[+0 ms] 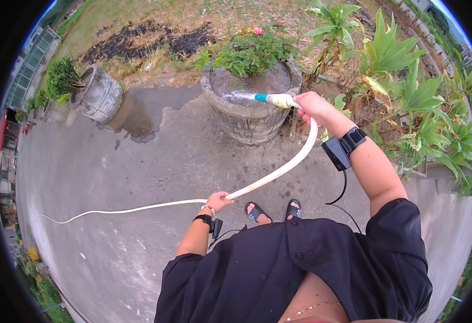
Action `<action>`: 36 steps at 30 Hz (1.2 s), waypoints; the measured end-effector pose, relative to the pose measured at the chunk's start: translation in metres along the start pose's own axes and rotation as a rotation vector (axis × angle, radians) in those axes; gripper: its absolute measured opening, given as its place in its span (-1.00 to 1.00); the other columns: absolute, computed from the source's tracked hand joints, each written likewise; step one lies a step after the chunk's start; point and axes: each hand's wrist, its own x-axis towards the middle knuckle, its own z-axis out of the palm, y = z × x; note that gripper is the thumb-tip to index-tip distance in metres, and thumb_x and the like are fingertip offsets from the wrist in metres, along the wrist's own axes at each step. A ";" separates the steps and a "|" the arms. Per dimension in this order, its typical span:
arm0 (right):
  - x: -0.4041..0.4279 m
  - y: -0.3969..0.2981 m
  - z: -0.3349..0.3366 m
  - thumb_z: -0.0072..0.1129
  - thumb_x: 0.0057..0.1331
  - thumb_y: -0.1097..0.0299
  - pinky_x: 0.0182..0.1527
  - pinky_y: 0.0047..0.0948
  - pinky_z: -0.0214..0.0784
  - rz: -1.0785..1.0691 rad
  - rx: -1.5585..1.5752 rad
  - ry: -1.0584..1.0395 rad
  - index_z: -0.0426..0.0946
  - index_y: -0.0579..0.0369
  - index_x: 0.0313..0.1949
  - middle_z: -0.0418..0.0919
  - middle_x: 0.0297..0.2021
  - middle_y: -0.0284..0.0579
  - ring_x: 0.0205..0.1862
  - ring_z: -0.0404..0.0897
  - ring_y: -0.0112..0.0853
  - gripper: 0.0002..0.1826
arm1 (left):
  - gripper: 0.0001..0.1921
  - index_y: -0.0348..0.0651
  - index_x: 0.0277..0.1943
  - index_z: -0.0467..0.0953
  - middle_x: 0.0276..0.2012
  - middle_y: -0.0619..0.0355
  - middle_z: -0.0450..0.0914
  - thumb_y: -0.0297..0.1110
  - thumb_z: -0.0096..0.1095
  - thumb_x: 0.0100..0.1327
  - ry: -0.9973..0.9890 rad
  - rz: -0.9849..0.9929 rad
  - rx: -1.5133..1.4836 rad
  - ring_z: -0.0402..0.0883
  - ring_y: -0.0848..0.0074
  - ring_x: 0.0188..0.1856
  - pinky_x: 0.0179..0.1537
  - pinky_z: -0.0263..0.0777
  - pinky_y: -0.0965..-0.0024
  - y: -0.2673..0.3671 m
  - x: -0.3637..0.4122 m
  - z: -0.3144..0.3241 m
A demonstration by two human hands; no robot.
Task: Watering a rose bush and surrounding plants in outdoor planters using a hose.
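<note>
My right hand (pixel 313 108) grips a white garden hose (pixel 280 169) just behind its end. A teal nozzle tip (pixel 261 98) on a whitish connector (pixel 281 100) points left over the rim of a large round concrete planter (pixel 248 121). Water (pixel 238 96) sprays from the tip into the planter, onto wet soil (pixel 274 80). A leafy rose bush (pixel 248 52) with a pink bloom (pixel 258 30) grows there. Lower down, my left hand (pixel 218 202) holds the same hose, which sags in a curve between both hands and trails off left along the ground.
At the left, another concrete planter (pixel 98 95) with a clipped shrub (pixel 61 76) leans in the view beside a wet patch (pixel 139 117). Broad-leaved plants (pixel 414 93) crowd the right. My sandalled feet (pixel 256 210) stand on concrete paving (pixel 139 169). A black cable (pixel 344 185) dangles from my right wrist device.
</note>
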 end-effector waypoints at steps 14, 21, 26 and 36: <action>0.030 -0.008 -0.057 -0.18 0.32 0.21 -0.77 -0.50 0.08 -0.070 -0.192 -0.017 0.36 0.14 -0.45 0.27 -0.72 -0.34 -0.81 0.18 -0.57 -0.71 | -0.72 -0.22 -0.22 0.60 -0.48 0.30 0.44 -0.42 0.40 -0.07 0.238 0.191 -0.257 0.42 0.65 -0.40 -0.32 0.31 0.57 0.100 -0.137 -0.010; 0.039 -0.007 -0.086 -0.18 0.33 0.21 -0.77 -0.50 0.10 -0.075 -0.152 -0.091 0.32 0.15 -0.50 0.27 -0.72 -0.33 -0.81 0.18 -0.58 -0.68 | -0.75 -0.24 -0.24 0.60 -0.49 0.30 0.41 -0.49 0.38 -0.07 0.386 0.228 -0.318 0.40 0.65 -0.40 -0.34 0.28 0.60 0.143 -0.172 0.011; 0.045 0.001 -0.097 -0.17 0.31 0.23 -0.77 -0.50 0.09 -0.079 -0.149 -0.098 0.32 0.17 -0.48 0.27 -0.72 -0.32 -0.80 0.19 -0.57 -0.70 | -0.76 -0.25 -0.27 0.60 -0.46 0.28 0.44 -0.52 0.39 -0.09 0.507 0.255 -0.353 0.40 0.65 -0.38 -0.33 0.28 0.60 0.154 -0.182 0.035; 0.056 0.025 -0.111 -0.18 0.31 0.23 -0.76 -0.50 0.11 -0.062 -0.146 -0.151 0.32 0.17 -0.45 0.28 -0.70 -0.33 -0.79 0.20 -0.57 -0.72 | -0.79 -0.28 -0.30 0.59 -0.44 0.27 0.47 -0.54 0.36 -0.07 0.604 0.218 -0.392 0.40 0.63 -0.38 -0.31 0.27 0.59 0.176 -0.202 0.064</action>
